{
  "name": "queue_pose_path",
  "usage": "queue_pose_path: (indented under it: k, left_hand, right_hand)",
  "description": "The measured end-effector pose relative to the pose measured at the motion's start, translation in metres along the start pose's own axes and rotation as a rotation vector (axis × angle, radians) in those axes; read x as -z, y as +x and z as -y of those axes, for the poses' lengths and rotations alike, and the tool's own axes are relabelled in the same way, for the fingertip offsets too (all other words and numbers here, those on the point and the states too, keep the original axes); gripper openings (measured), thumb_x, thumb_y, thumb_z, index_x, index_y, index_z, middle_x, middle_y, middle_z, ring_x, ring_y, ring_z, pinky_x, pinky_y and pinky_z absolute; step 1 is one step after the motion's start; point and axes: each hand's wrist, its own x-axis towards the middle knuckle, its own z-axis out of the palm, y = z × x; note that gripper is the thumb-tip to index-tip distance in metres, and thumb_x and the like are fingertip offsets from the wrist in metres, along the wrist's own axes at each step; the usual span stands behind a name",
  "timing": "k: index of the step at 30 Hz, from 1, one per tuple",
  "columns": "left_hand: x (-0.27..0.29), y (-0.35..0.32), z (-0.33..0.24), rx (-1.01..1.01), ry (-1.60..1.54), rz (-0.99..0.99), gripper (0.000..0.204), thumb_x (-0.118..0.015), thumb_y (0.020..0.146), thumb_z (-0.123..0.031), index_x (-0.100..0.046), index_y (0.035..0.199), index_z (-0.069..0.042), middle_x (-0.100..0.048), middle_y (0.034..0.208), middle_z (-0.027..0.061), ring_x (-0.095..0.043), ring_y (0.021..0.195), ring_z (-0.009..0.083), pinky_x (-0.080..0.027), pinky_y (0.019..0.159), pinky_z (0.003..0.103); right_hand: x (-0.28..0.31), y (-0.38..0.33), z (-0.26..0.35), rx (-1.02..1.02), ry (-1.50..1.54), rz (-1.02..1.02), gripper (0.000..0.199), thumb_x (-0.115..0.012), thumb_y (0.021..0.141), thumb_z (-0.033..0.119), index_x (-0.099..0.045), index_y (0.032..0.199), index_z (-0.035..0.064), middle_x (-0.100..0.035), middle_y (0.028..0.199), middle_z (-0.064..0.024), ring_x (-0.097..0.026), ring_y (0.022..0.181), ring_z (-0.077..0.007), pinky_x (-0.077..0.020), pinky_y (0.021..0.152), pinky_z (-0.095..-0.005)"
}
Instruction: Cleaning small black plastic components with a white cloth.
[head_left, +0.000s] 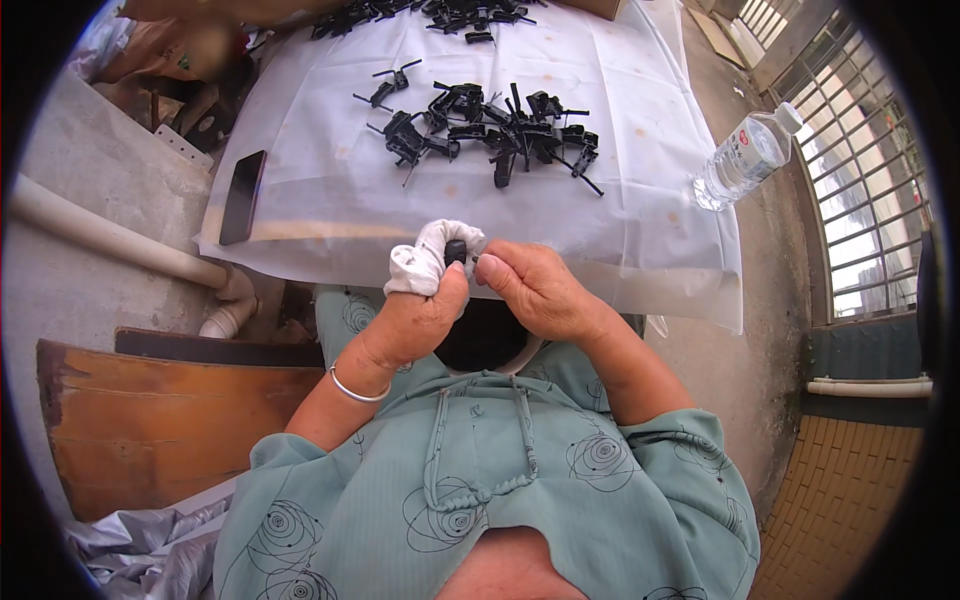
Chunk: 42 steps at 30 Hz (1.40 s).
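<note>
My left hand (425,315), with a white cloth or partly worn glove (414,268) around its fingers, is closed on a small black plastic part (456,251). The thumb presses against this part from below. Close on its right, my right hand (545,290) is closed in a pinch. Whatever lies between those fingertips is too small to make out. Both hands are held at the table's near edge. Beyond them, a loose heap of similar black plastic parts (517,133) with thin rods lies on the table.
A translucent white sheet covers the table (310,160). On it are a dark phone (243,198) at the left, a clear water bottle (742,160) at the right and more black parts (478,12) at the far edge. A dark-mouthed container (485,340) sits below my hands.
</note>
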Motion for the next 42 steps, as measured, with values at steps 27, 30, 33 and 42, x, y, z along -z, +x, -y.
queue_pose_path:
  k: [27,30,33,42]
  left_hand:
    - [0.003,-0.001,0.006,-0.147,0.219,-0.299,0.024,-0.057,0.084,0.0,-0.055,0.107,0.004,-0.058,0.102,0.0116,-0.059,0.083,0.0185,-0.047,0.07,0.024]
    - [0.003,0.008,0.003,-0.461,0.455,-0.333,0.023,-0.055,0.084,0.002,-0.054,0.106,0.004,-0.058,0.103,0.0121,-0.059,0.087,0.0203,-0.047,0.073,0.025]
    - [0.0,0.013,-0.006,-0.303,0.504,-0.303,0.024,-0.057,0.083,-0.002,-0.053,0.106,0.004,-0.058,0.102,0.0123,-0.059,0.089,0.0226,-0.047,0.076,0.028]
    - [0.003,0.005,-0.003,0.15,-0.09,-0.103,0.027,-0.057,0.084,-0.005,-0.051,0.11,0.002,-0.058,0.09,0.0062,-0.05,0.067,0.0055,-0.045,0.055,0.022]
  right_hand:
    - [0.025,0.031,-0.039,0.198,-0.744,-0.349,0.012,-0.057,0.082,0.014,-0.053,0.079,0.0037,-0.057,0.069,-0.0132,-0.056,0.062,-0.0316,-0.0439,0.055,-0.0396]
    - [0.025,0.018,-0.021,0.204,-0.95,-0.303,0.01,-0.058,0.081,0.012,-0.051,0.078,0.0057,-0.053,0.066,-0.0104,-0.055,0.06,-0.0294,-0.0441,0.053,-0.0369]
    - [0.02,0.009,-0.007,0.411,-1.032,-0.15,0.012,-0.061,0.079,0.012,-0.05,0.077,0.0066,-0.05,0.064,-0.0071,-0.055,0.058,-0.027,-0.0437,0.05,-0.0356]
    - [-0.003,0.005,0.0,0.186,-0.22,-0.269,0.019,-0.066,0.079,0.013,-0.052,0.068,0.0053,-0.047,0.058,-0.0009,-0.042,0.051,-0.0087,-0.0341,0.046,-0.0246]
